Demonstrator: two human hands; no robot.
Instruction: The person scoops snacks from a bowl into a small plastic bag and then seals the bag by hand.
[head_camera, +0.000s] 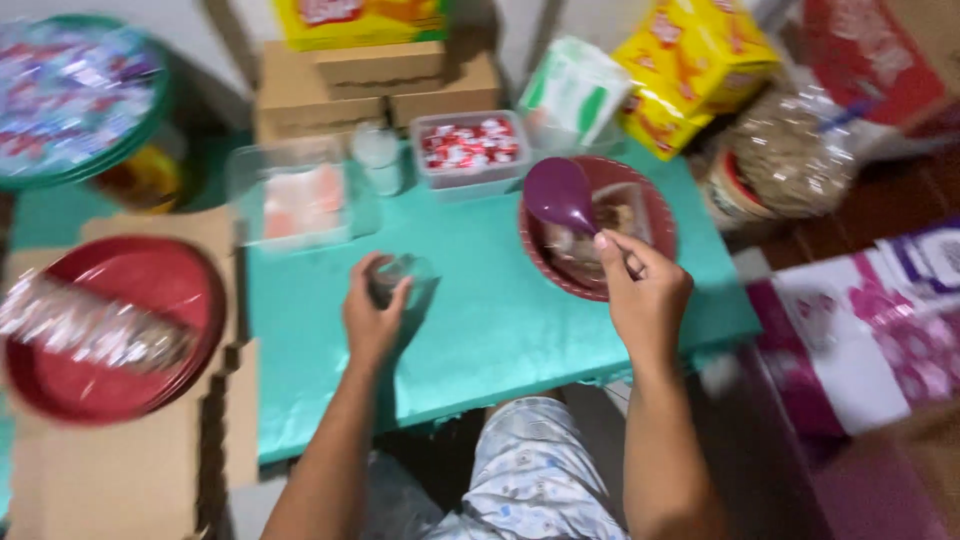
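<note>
Left hand (372, 318) clamped round small clear cup (400, 280) on teal table (480, 340) near centre. Right hand (645, 300) gripped purple spoon (560, 195) over red bowl (655, 215) at right — scooping step, judging by pose. Next move called for level carry leftward to cup — spill risk.

2 bare forearms, no sleeves; pale shorts (530, 480) with small, seemingly bluish print.

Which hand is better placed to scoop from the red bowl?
Right. The right hand holds the purple spoon directly over the red bowl; the left hand is occupied gripping the clear cup.
</note>
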